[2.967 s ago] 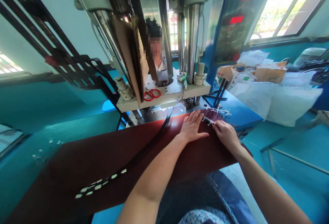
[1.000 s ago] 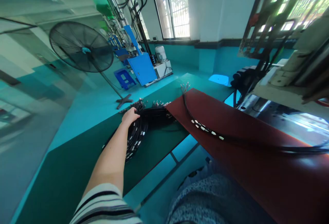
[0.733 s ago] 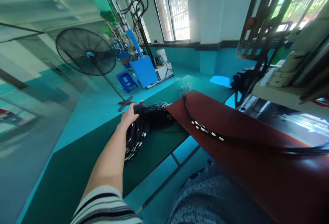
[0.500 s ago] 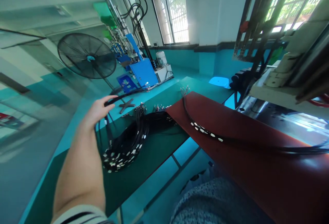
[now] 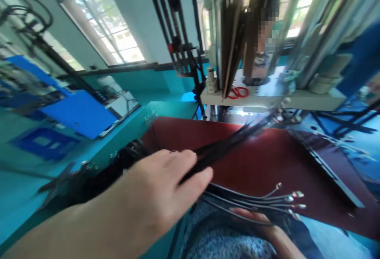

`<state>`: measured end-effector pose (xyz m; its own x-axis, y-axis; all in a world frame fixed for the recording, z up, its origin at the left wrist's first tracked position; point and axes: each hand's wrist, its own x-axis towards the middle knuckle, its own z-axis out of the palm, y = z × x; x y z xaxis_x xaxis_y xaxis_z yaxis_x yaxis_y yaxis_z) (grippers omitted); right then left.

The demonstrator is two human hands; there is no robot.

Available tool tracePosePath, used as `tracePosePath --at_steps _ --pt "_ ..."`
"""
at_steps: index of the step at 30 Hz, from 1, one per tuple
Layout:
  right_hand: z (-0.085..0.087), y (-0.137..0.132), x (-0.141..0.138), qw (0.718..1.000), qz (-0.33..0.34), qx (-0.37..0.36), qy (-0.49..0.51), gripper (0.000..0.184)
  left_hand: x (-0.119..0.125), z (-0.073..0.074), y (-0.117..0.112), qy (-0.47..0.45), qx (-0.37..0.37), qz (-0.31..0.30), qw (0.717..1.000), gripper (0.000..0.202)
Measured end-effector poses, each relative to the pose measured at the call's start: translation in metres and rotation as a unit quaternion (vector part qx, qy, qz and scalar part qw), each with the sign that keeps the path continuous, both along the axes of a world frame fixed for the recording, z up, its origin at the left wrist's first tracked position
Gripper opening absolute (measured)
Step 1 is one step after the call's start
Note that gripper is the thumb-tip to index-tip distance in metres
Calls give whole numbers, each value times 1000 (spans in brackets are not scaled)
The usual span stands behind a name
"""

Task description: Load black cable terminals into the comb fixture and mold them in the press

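My left hand (image 5: 160, 179) reaches across the middle with its fingers closed round a bundle of black cables (image 5: 222, 148). The far end of that bundle slants up to the right and is smeared by motion. Other black cables (image 5: 252, 200) with shiny metal ends pass below these fingers and point right over my lap. My right hand (image 5: 255, 216) is low at the right, just under those cables, partly covered and blurred. Whether its fingers grip them is unclear.
A dark red board (image 5: 184, 128) spans the worktop, with a long metal-edged strip (image 5: 329, 170) on it. Behind stands a press-like machine (image 5: 276, 97) with red-handled scissors (image 5: 237, 92). More black cables (image 5: 109, 168) lie on the green table at left.
The view has swung right. My left hand has come from the far left over the green table to the red board, carrying black cables. My right hand has come into view.
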<state>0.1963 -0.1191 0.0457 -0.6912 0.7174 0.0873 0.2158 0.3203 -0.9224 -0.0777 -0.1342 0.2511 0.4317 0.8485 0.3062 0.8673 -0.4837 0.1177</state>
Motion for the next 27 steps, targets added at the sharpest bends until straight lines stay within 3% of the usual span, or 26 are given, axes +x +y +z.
tracePosePath --at_steps 1,2,4,6,8,11,14,17,20,22,24,25,27 --pt "0 0 -7 992 -16 -88 91 66 13 -6 16 102 -5 -83 991 39" --pt "1 2 -13 962 -47 -172 208 71 22 -13 32 186 -5 -144 972 40" --pt "2 12 -21 869 -118 -287 385 64 33 -33 61 263 4 -207 942 35" --pt "3 25 -21 804 -191 -344 447 52 36 -62 84 293 17 -234 927 32" --pt "4 39 -13 779 -243 -371 443 45 36 -97 102 296 34 -249 922 33" --pt "4 55 1 779 -279 -387 408 41 36 -143 118 251 52 -244 935 44" --pt "2 69 17 782 -298 -415 358 38 36 -166 127 185 76 -225 954 54" --pt "2 81 36 797 -274 -459 281 37 32 -170 131 141 119 -208 961 57" --pt "6 84 50 840 -153 -502 141 56 29 -168 130 122 152 -213 957 52" --pt "8 81 47 859 -69 -496 105 56 29 -167 124 112 154 -234 953 48" --pt "10 76 34 871 -31 -455 180 50 33 -169 114 106 138 -253 952 44" --pt "11 74 24 870 -32 -428 244 56 34 -171 108 107 126 -256 952 44" --pt "12 74 4 845 -63 -380 370 71 36 -178 95 117 105 -255 954 43"
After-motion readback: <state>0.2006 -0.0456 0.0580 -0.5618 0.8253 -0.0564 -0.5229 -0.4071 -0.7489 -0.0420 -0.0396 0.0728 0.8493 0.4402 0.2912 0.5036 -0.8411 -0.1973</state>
